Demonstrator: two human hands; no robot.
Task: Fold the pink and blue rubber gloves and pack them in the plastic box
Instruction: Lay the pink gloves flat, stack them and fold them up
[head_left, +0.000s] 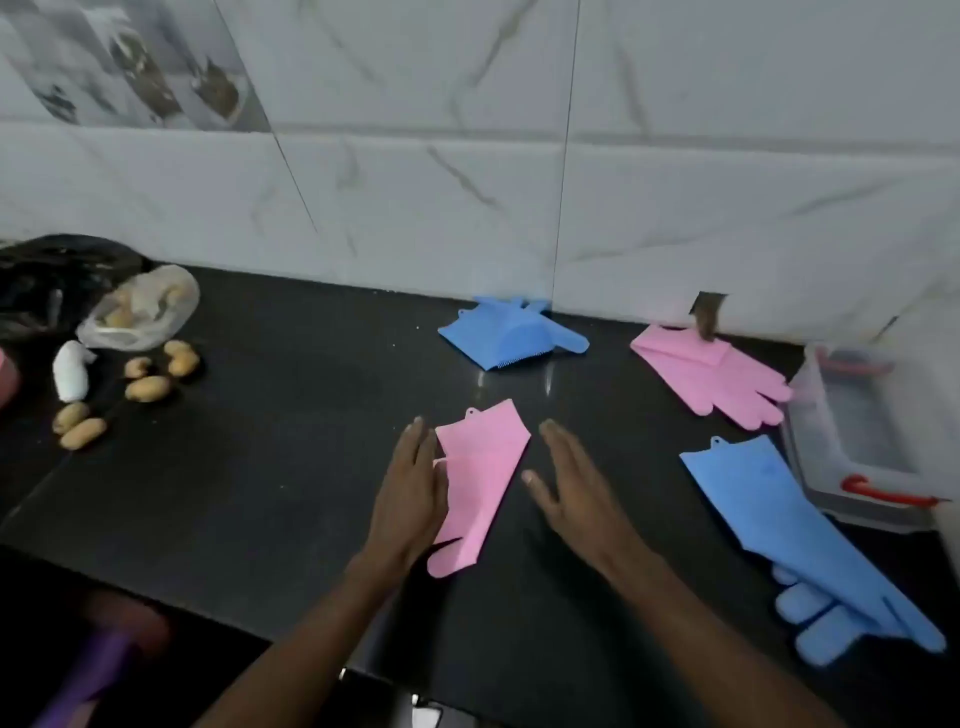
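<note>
Nearest, right: blue glove, cuff pointing away. Mid table: pink glove flat, long axis near-to-far, cuff away; left hand flat on its left edge, right hand just beside, both grips released. Far right: plastic box.

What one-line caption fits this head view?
Left hand on a pink rubber glove, right hand beside it, clear plastic box at right.

You have no text, label, brand, number or sign here that can be read. The view is soft, so any small print on the plastic box at the right is probably too blurred to tell.
</note>
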